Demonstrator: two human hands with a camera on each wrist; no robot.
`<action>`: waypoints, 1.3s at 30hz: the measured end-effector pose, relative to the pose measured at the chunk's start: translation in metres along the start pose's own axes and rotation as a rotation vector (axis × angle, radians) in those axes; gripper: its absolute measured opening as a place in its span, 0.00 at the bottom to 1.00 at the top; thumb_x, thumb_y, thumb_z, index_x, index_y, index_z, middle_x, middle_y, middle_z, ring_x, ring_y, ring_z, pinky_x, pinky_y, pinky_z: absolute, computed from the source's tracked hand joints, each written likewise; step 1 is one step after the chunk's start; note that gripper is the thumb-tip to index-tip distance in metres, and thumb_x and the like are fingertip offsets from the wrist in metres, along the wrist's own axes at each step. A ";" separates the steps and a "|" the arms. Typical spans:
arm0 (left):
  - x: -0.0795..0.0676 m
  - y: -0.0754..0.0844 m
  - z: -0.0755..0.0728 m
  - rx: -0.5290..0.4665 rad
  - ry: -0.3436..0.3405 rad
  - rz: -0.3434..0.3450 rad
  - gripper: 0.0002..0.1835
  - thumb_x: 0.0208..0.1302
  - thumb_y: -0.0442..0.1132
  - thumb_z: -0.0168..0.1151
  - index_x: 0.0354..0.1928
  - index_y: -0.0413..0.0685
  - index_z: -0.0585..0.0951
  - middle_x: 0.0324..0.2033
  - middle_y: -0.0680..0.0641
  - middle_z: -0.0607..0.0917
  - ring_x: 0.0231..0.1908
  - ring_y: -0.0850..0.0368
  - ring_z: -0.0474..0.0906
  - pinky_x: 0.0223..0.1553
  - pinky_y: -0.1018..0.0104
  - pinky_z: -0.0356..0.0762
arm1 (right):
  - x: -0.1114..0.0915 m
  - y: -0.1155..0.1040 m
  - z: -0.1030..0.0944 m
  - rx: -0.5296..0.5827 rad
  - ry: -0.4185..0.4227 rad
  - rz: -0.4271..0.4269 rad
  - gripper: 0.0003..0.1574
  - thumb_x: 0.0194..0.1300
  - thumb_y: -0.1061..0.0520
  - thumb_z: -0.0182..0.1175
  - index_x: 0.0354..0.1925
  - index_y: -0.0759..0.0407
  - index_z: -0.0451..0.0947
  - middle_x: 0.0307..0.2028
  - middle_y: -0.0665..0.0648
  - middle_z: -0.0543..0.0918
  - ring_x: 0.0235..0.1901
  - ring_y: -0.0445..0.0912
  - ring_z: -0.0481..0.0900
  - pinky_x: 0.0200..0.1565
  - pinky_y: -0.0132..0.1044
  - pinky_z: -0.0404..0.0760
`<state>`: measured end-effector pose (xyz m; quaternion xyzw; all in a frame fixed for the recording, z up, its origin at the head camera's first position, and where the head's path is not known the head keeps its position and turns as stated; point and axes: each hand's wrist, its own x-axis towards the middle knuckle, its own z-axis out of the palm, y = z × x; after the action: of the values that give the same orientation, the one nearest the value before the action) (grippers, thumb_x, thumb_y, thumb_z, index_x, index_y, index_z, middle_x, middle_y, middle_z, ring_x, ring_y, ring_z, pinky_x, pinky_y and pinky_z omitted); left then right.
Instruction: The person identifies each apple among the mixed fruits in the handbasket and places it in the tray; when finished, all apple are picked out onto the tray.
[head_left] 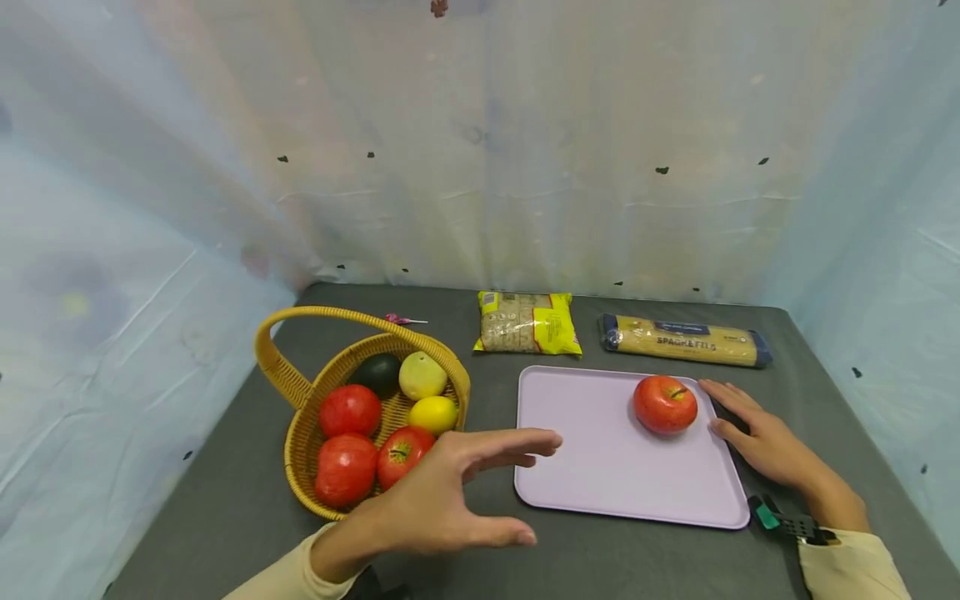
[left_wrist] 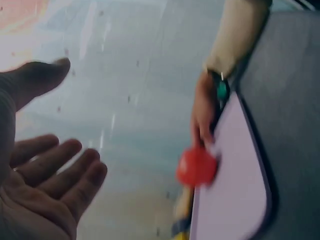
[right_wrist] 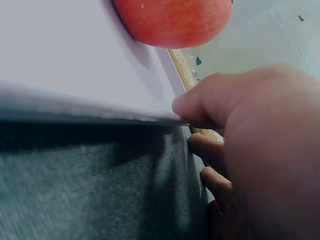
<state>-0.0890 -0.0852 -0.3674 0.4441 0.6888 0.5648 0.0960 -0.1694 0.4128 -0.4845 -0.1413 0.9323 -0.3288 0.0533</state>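
My left hand (head_left: 450, 492) hovers in front of the yellow wicker basket (head_left: 300, 492), thumb and fingers spread apart with nothing between them. In the left wrist view its palm and extended fingers show bare. My right hand (head_left: 772, 442) rests at the right edge of the pale lilac tray (head_left: 585, 450). In the right wrist view its thumb (right_wrist: 200, 102) touches the tray's rim, while the other fingers lie lower, beside the edge. A red apple (head_left: 665, 405) sits on the tray near that hand.
The basket contains a red apple (head_left: 401, 454), two other red fruits (head_left: 347, 469), a lemon (head_left: 433, 414), a pale green round fruit (head_left: 422, 375) and a dark green one (head_left: 377, 375). Behind the tray lie a yellow bag (head_left: 525, 323), a spaghetti pack (head_left: 686, 340) and a small pink-handled tool (head_left: 397, 319).
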 end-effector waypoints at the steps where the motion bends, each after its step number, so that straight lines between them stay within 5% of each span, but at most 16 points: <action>1: -0.009 0.001 -0.007 -0.007 0.012 -0.018 0.42 0.65 0.33 0.81 0.79 0.47 0.73 0.75 0.48 0.80 0.72 0.49 0.80 0.70 0.55 0.81 | 0.000 0.000 0.000 -0.004 0.002 0.000 0.43 0.84 0.52 0.58 0.87 0.56 0.56 0.82 0.77 0.59 0.80 0.82 0.48 0.67 0.90 0.51; 9: -0.069 0.000 -0.065 0.105 0.082 -0.154 0.37 0.66 0.34 0.80 0.76 0.49 0.78 0.70 0.46 0.84 0.67 0.49 0.84 0.67 0.56 0.84 | 0.001 0.001 0.001 -0.015 0.005 0.001 0.42 0.83 0.54 0.59 0.87 0.56 0.57 0.82 0.77 0.60 0.80 0.82 0.49 0.66 0.90 0.53; 16: -0.095 -0.014 -0.097 0.403 0.109 -0.231 0.34 0.66 0.43 0.81 0.73 0.50 0.81 0.65 0.45 0.88 0.60 0.52 0.88 0.59 0.58 0.89 | 0.003 0.000 -0.001 -0.025 0.001 -0.005 0.42 0.84 0.53 0.59 0.87 0.56 0.57 0.81 0.77 0.60 0.79 0.82 0.51 0.66 0.90 0.55; 22: -0.100 -0.027 -0.100 0.667 -0.001 -0.282 0.39 0.62 0.47 0.84 0.74 0.54 0.80 0.68 0.53 0.85 0.62 0.53 0.84 0.59 0.50 0.88 | 0.006 -0.002 -0.002 -0.035 -0.007 0.000 0.43 0.83 0.53 0.59 0.87 0.56 0.57 0.82 0.77 0.60 0.79 0.81 0.52 0.66 0.89 0.56; 29: -0.093 -0.033 -0.094 0.869 -0.137 -0.446 0.48 0.58 0.49 0.86 0.78 0.50 0.74 0.72 0.44 0.81 0.67 0.40 0.81 0.62 0.35 0.84 | 0.006 -0.002 -0.003 -0.032 0.000 0.001 0.43 0.84 0.52 0.59 0.87 0.56 0.57 0.82 0.77 0.60 0.79 0.82 0.51 0.66 0.90 0.55; 34: -0.085 -0.038 -0.086 0.977 -0.159 -0.486 0.50 0.53 0.52 0.88 0.76 0.48 0.76 0.66 0.43 0.85 0.61 0.41 0.85 0.57 0.36 0.88 | 0.003 -0.001 -0.001 -0.034 -0.006 0.022 0.43 0.84 0.50 0.58 0.87 0.55 0.56 0.82 0.77 0.59 0.79 0.82 0.50 0.66 0.90 0.54; 39: -0.085 -0.043 -0.085 0.968 -0.136 -0.500 0.49 0.52 0.54 0.88 0.75 0.51 0.77 0.65 0.46 0.86 0.59 0.43 0.87 0.54 0.37 0.89 | 0.002 -0.001 0.001 -0.033 -0.008 0.033 0.43 0.84 0.50 0.59 0.87 0.55 0.56 0.82 0.77 0.59 0.79 0.82 0.50 0.66 0.90 0.54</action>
<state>-0.1147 -0.2042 -0.4065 0.2958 0.9468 0.1134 0.0566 -0.1710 0.4109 -0.4849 -0.1280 0.9395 -0.3119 0.0603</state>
